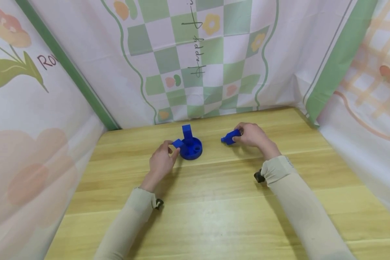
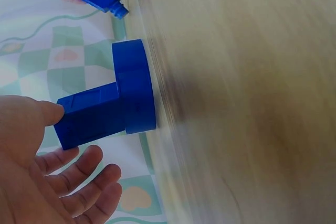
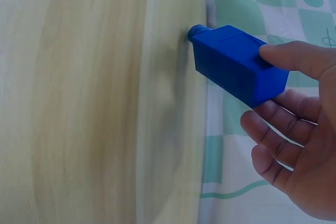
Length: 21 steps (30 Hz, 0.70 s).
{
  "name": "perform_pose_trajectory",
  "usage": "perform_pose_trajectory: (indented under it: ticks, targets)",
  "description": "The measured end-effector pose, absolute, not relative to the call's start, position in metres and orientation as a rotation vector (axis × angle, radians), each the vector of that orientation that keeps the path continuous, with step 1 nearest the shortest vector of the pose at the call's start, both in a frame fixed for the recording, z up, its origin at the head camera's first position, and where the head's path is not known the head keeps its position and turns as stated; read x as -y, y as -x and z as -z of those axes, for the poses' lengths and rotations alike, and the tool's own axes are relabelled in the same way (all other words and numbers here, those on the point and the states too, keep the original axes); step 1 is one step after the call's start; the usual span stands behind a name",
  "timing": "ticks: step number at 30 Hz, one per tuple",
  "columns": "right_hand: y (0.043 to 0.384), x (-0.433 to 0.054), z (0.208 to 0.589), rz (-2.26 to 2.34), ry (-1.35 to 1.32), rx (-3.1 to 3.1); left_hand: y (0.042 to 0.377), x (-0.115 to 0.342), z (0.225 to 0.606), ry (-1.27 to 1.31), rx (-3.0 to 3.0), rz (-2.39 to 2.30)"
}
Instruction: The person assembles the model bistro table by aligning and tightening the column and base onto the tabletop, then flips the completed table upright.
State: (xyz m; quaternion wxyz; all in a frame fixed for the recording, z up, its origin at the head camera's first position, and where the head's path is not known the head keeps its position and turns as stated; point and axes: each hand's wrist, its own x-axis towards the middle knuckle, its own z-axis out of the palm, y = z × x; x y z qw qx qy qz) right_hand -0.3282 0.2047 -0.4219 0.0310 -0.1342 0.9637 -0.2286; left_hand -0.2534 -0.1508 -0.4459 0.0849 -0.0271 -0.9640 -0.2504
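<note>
A round, shallow blue base (image 1: 191,156) sits on the table, with a round socket showing at its right side. One blue rectangular block (image 1: 187,132) stands upright at its back. My left hand (image 1: 160,161) pinches the top of a second blue block (image 2: 89,116) between thumb and fingertips at the base's left side; its lower end is hidden behind the base wall. To the right, my right hand (image 1: 254,136) holds a third blue block (image 3: 231,66) above the table by its flat end. This block lies tilted, its narrow round stepped neck (image 3: 197,31) pointing left and down toward the tabletop.
The wood-grain table (image 1: 208,209) extends toward me. A printed curtain (image 1: 211,65) hangs along its back edge, with more fabric at the left and right sides. Small dark devices are worn at both wrists, beneath the beige sleeves (image 1: 128,216).
</note>
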Motion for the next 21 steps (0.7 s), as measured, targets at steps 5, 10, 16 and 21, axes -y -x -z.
perform_pose_trajectory:
  ticks: [5, 10, 16, 21]
  targets:
    - [0.327, -0.199, 0.416, 0.820, 0.409, -2.979, 0.253, 0.151, 0.447, 0.073, 2.879, 0.734]
    - [0.323, -0.191, 0.406, 0.918, 0.393, -2.973, 0.253, 0.150, 0.447, 0.070, 2.881, 0.730]
    - [0.319, -0.182, 0.399, 1.009, 0.377, -2.955, 0.253, 0.150, 0.447, 0.083, 2.871, 0.726]
    - [0.317, -0.174, 0.396, 1.043, 0.377, -2.956, 0.253, 0.150, 0.447, 0.077, 2.869, 0.739]
